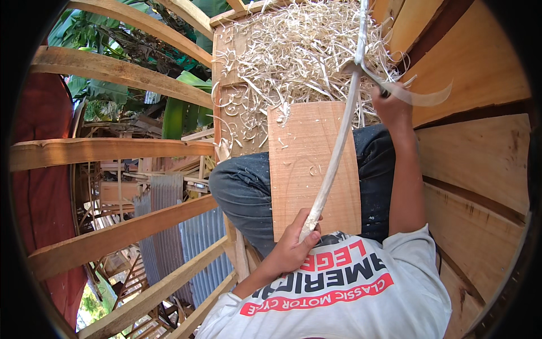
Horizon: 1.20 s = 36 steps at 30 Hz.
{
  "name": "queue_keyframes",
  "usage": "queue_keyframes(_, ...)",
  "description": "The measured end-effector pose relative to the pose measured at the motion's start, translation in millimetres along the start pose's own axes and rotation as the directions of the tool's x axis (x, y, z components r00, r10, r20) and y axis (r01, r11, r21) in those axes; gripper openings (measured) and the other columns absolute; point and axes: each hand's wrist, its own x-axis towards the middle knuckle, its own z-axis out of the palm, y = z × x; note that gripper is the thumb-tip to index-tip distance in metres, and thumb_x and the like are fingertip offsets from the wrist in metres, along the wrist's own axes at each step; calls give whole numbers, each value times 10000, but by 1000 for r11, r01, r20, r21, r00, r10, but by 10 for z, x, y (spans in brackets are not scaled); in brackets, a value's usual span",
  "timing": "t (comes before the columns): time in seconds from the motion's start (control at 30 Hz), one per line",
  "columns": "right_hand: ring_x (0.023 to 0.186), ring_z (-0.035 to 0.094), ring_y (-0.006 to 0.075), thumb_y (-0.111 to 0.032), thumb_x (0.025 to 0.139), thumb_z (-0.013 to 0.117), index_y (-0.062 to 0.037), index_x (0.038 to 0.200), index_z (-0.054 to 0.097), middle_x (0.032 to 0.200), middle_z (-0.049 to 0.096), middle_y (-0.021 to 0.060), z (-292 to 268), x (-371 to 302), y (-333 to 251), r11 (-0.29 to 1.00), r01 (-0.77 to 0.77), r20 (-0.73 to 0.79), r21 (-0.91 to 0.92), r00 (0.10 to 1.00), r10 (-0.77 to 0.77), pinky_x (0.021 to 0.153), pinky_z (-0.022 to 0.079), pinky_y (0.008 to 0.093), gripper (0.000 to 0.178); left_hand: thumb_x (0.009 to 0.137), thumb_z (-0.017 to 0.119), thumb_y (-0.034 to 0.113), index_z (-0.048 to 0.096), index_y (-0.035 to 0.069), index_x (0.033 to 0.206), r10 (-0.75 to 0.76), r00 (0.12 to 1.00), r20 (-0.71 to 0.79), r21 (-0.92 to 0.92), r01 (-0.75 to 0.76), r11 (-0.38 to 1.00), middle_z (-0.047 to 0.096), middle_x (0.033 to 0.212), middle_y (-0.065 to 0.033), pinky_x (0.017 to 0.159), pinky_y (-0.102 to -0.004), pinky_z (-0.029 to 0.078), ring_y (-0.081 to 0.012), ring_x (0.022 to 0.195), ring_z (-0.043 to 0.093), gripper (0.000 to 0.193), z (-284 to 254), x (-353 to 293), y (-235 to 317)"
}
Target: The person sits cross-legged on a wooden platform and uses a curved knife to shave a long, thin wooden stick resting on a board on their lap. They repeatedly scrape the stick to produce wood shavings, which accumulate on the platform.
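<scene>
A long pale wooden stick [337, 148] slants up across my lap and runs past the top of the picture. My left hand [296, 243] is closed round its lower end, close to my shirt. In my right hand [392, 107] is a knife [370, 74], my fingers wrapped round its dark handle. Its blade meets the stick in the upper part, and I cannot make out the exact edge. A thin curved pale strip [432, 96], blurred, arcs out to the right of my right hand. Under the stick, a flat wooden board [313, 135] lies over my legs.
Curly wood shavings [299, 56] are heaped on the plank floor [244, 131] ahead. A wall of wide planks [471, 158] stands close on my right. Wooden slats [113, 152] form an open railing on the left, with corrugated sheets [200, 248] and green leaves beyond.
</scene>
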Motion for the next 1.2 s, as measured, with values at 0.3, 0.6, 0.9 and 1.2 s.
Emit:
queue_keyframes(0.3,736,637,407,-306,768,579,7,709,644,701,643,209,-194,471,36,995,-93,-53,-47,994,91,686,501,439,325,912,550,490,368,-13,1229,-42,992,122,-198,66,978,391,763,0,371,-164,264,-13,444,315,622,-104,92,29)
queue_keyframes(0.6,503,583,335,-199,791,624,-53,600,585,512,543,137,270,-653,-144,803,592,194,69,782,-593,527,480,421,243,923,567,417,370,-7,1229,-92,995,29,-225,97,970,436,742,5,367,-182,266,-28,437,343,559,-411,-94,-214)
queue_keyframes(0.9,616,624,365,-257,789,656,-37,674,637,613,617,150,144,-92,-97,937,349,103,18,932,-349,595,497,432,248,924,571,402,372,4,1234,-66,996,63,-214,78,974,436,736,-4,410,-175,279,-25,455,348,542,-424,-246,-223)
queue_keyframes(1.2,612,633,346,-246,786,667,-27,685,625,591,608,157,282,-413,20,945,324,196,47,925,-327,588,497,422,244,921,556,237,441,1,1197,-74,997,-13,46,75,996,490,840,-9,639,-228,378,-61,694,438,380,-587,-280,-189)
